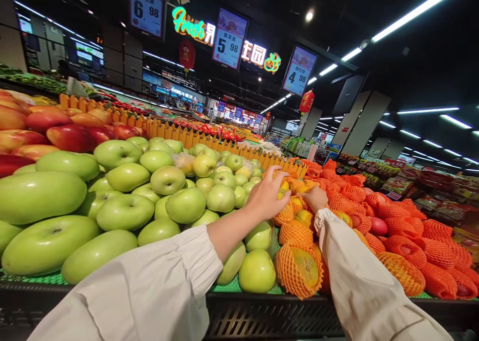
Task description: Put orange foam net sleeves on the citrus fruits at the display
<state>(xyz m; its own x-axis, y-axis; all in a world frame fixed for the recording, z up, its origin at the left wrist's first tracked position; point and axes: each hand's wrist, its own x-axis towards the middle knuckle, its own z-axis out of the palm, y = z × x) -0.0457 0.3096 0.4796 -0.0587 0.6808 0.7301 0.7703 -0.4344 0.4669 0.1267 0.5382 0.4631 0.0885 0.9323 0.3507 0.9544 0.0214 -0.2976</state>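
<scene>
My left hand (267, 195) reaches over the border between green apples (186, 204) and oranges in foam nets (295, 232). Its fingers and thumb curve around a yellow-orange orange (283, 187), partly hidden by the hand. Just to the right, my right hand (315, 198) is among the netted oranges, its fingers drawn together and pointing left toward the same fruit. What those fingertips hold, if anything, is too small to make out. Closer to me, a large orange in an orange foam net (300, 267) sits at the front edge beside a green apple (257, 271).
Red and yellow apples (71, 137) are heaped at the left. Fruit in red foam nets (434, 251) fills the right side. An orange picket-style divider (175, 134) runs behind the fruit, and a black slotted rail (262, 316) along the front. Price signs (230, 39) hang overhead.
</scene>
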